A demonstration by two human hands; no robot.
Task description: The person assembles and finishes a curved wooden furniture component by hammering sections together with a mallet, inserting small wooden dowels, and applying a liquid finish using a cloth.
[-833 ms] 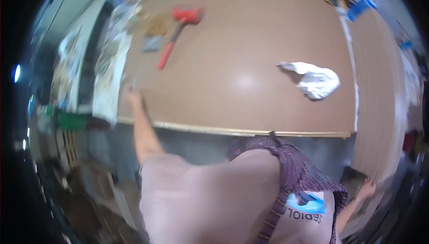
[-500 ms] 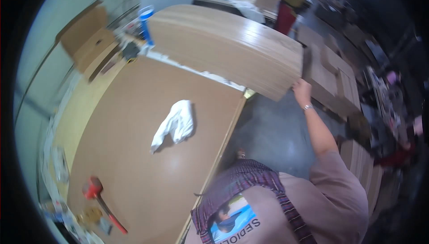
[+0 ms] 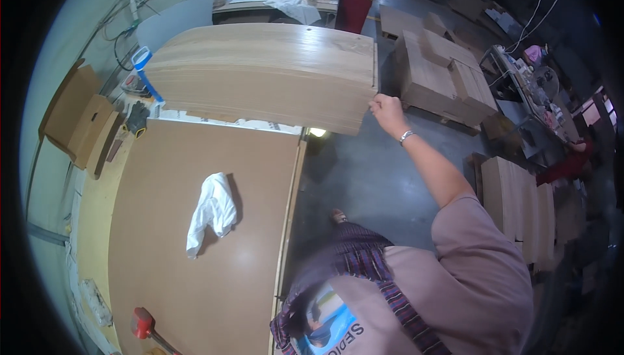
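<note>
Shifted leftward in view, the boards (image 3: 260, 88), running lengthwise left, are touched at their right end by the right hand (image 3: 389, 116), fingers curled, grip impossible to tell.

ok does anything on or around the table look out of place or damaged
Nothing looks spilled or plainly damaged. Only the white cloth stands out, mildly: it lies crumpled in the open on the flat brown board, while the wood panels beyond it are stacked in layers.
</note>
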